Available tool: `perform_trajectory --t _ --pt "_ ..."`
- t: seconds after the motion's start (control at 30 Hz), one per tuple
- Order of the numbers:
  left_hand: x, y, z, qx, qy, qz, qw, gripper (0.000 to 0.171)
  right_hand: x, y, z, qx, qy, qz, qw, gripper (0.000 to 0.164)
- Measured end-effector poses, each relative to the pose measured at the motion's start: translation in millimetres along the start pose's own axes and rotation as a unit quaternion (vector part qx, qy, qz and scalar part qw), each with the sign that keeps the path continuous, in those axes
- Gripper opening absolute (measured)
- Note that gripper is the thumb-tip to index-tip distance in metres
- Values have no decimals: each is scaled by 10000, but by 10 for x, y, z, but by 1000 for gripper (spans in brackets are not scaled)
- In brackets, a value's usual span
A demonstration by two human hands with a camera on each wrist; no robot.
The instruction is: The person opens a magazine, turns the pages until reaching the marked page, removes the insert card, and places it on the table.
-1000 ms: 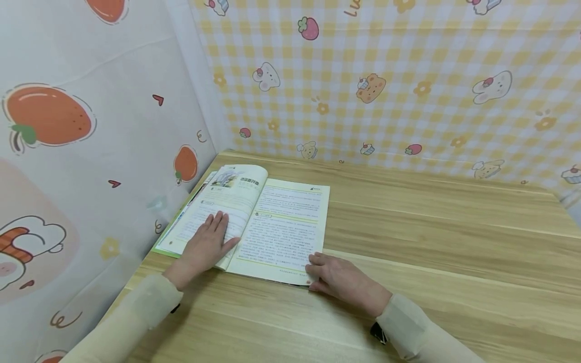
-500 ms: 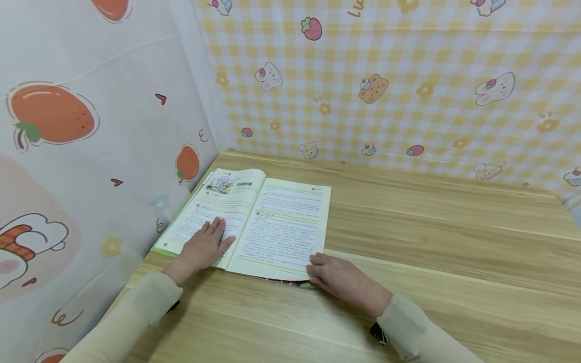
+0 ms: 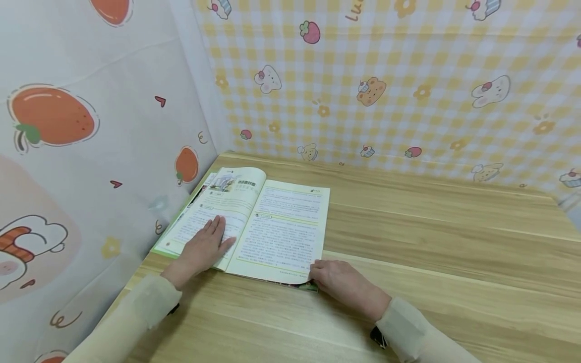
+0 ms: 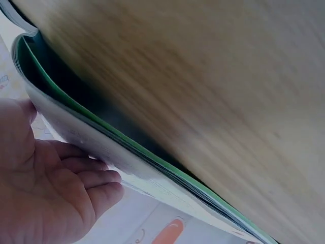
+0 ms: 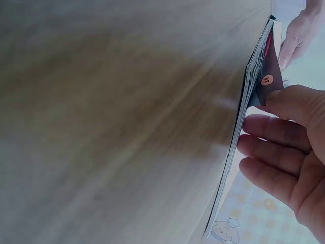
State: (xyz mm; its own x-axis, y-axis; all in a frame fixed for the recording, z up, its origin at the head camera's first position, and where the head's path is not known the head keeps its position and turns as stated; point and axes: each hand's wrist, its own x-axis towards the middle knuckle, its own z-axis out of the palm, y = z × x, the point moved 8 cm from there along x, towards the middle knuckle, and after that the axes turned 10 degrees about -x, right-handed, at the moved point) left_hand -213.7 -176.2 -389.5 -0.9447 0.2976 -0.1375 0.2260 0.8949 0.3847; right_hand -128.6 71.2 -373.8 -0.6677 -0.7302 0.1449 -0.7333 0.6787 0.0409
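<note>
An open book with printed text lies on the wooden table. My left hand rests on its left page with fairly straight fingers; the left wrist view shows this hand beside the book's green-edged cover. At the lower right corner, my right hand pinches a page. The right wrist view shows the thumb of this hand under the lifted page corner, apart from the leaves below. The index finger is mostly hidden there. A colourful page shows beneath the raised corner.
The wooden table extends to the right of the book. A white printed cloth hangs close by on the left, and a yellow checked cloth stands behind the table.
My right fingers have drawn together at the page corner, which has lifted and shows the colourful page beneath. My left hand has slid down slightly on the left page.
</note>
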Motion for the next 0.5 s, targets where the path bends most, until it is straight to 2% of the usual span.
perform_trajectory --t 0.3,0.5 --pt "-42 117 -83 190 412 208 9988 71 -7 20 -9 207 101 112 9997 11" --pt "-69 334 -125 593 690 556 9943 71 -21 12 -70 139 435 132 9989 14"
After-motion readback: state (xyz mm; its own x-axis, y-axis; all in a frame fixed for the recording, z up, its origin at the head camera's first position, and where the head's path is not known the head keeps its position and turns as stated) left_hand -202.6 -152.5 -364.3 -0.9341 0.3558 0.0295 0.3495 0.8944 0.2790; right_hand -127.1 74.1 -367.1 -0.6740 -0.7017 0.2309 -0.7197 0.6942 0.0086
